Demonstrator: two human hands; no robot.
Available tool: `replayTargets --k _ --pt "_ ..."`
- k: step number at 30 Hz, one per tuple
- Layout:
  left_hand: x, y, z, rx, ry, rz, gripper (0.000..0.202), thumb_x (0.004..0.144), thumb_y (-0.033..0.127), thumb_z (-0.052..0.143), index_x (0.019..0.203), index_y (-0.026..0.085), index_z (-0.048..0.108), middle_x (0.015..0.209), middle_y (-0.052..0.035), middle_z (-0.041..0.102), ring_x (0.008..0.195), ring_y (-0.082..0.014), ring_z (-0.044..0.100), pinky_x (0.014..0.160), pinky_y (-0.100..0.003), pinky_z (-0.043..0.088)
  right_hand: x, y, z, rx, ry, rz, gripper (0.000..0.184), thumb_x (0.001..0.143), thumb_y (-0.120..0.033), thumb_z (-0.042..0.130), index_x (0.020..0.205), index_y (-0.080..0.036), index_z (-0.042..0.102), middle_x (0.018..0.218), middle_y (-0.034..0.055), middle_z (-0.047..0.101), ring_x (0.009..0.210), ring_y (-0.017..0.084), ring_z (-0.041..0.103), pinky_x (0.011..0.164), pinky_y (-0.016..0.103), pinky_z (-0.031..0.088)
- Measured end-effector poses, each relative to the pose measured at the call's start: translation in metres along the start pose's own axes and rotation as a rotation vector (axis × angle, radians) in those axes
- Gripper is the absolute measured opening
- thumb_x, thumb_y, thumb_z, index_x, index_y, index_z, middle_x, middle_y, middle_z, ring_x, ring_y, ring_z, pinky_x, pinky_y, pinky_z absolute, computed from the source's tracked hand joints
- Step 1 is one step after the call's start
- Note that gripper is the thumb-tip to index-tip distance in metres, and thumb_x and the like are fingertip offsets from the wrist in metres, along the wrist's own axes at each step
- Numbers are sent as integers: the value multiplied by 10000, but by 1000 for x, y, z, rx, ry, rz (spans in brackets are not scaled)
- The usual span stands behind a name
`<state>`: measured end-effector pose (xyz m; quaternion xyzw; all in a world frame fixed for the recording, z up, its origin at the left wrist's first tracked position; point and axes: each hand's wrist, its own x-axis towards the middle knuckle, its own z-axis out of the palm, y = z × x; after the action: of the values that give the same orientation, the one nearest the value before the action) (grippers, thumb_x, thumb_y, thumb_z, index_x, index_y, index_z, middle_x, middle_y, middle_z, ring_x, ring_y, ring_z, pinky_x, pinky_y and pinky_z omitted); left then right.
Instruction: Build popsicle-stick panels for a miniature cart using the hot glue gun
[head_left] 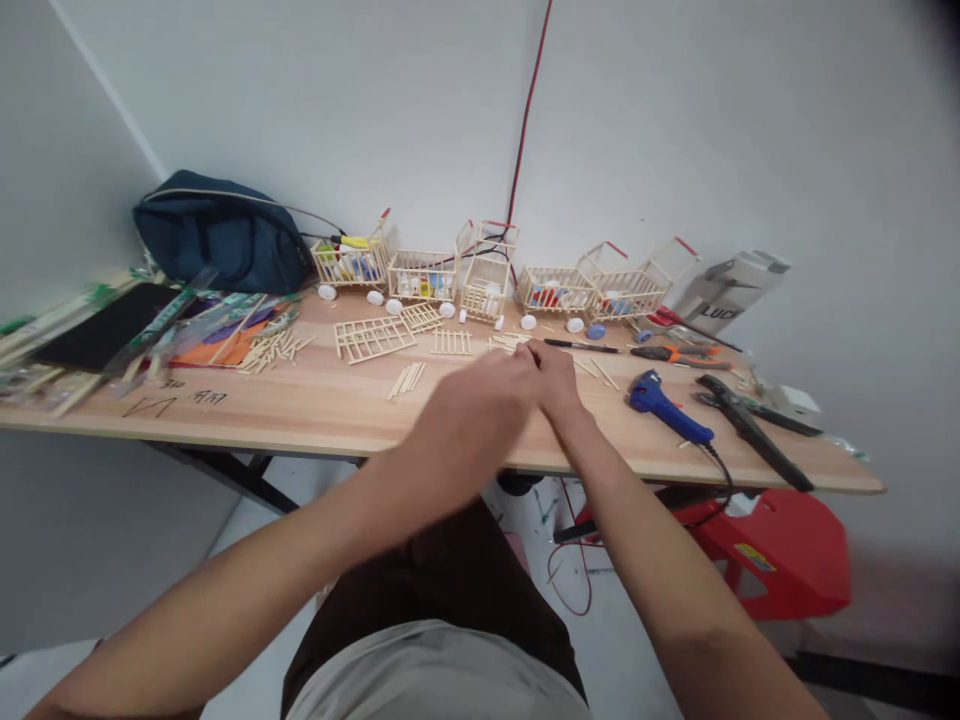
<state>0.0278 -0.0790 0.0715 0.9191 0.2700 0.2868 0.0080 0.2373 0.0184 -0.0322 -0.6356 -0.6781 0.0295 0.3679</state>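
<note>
My left hand (pixel 484 405) is curled and a little smeared by motion, its knuckles meeting my right hand (pixel 556 378) above the middle of the wooden table (pixel 337 425). My right hand is closed too, fingers pressed together. Whatever they grip, if anything, is hidden behind the knuckles. Just beyond my fingers lie thin wooden sticks (pixel 510 342). To the left are a small stick ladder frame (pixel 452 342), a larger stick lattice (pixel 373 340) and several short sticks (pixel 406 380). A black pen (pixel 581 346) rests beyond my right hand.
Several miniature stick shopping carts (pixel 424 275) line the wall. On the right lie a blue glue gun (pixel 667 408), orange-handled pliers (pixel 679 355) and a black-handled tool (pixel 754 430). A dark blue bag (pixel 225 235) and a stick pile (pixel 274 348) sit left. A red stool (pixel 795 550) stands below.
</note>
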Motion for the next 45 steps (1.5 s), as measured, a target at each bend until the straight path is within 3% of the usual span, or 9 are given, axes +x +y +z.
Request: replayTargets --k 5,11,16,19,21,25,33,41,45 --pt "-2 -75 42 132 -47 -225 215 925 144 502 1026 167 691 957 -82 665 949 -245 550 832 -369 481 0 -1 1 -28 31 -20 333 928 -378 430 768 -210 668 748 54 686 739 191 589 683 278 371" --pt "-17 -83 69 227 -106 -221 320 907 66 420 1097 172 654 994 -102 626 925 -260 495 778 -371 480 -3 -3 -1 -32 20 -26 346 932 -385 427 736 -213 656 683 38 664 666 178 570 650 279 356" --pt "-21 -100 64 198 -13 -198 291 882 85 484 1105 150 659 1005 -101 657 970 -254 527 892 -388 471 -3 -5 0 -31 -3 -28 353 930 -387 425 717 -209 643 669 36 654 658 174 561 638 279 341" --pt "-8 -119 58 197 7 -204 321 953 157 418 1183 144 641 1239 -122 637 1221 -261 501 1042 -432 401 -3 -5 0 -35 -9 -27 358 932 -389 419 715 -208 641 678 40 661 658 174 556 633 281 334" --pt "6 -132 57 197 -88 -152 381 986 241 393 1309 143 568 1498 -115 441 1418 -275 326 1137 -462 297 -4 -6 0 -38 -10 -29 358 932 -388 417 712 -209 637 674 39 658 654 174 552 628 281 332" --pt "25 -153 60 156 -350 -137 594 997 475 343 1494 149 340 1608 -92 219 1494 -275 157 1192 -476 176 -4 -6 -1 -46 -14 -36 347 929 -378 419 706 -212 626 674 35 654 650 171 549 627 280 335" --pt "18 -166 75 104 -524 -118 611 1002 531 251 1517 205 299 1588 -60 282 1481 -271 202 1194 -489 105 -3 -4 2 -90 -35 -37 338 923 -376 429 668 -216 583 641 28 612 631 170 500 606 288 296" --pt "17 -163 75 75 -430 -126 565 1008 512 253 1472 221 387 1554 -56 365 1457 -275 265 1177 -521 141 -4 -5 0 -92 -43 -36 338 927 -378 427 672 -217 578 644 26 610 634 169 510 616 287 307" --pt "17 -162 72 14 -210 -149 521 1017 441 289 1442 176 429 1543 -98 380 1429 -240 322 1172 -464 220 -4 -5 0 -74 -39 -34 341 930 -371 425 681 -217 600 661 28 639 641 170 536 619 283 326"
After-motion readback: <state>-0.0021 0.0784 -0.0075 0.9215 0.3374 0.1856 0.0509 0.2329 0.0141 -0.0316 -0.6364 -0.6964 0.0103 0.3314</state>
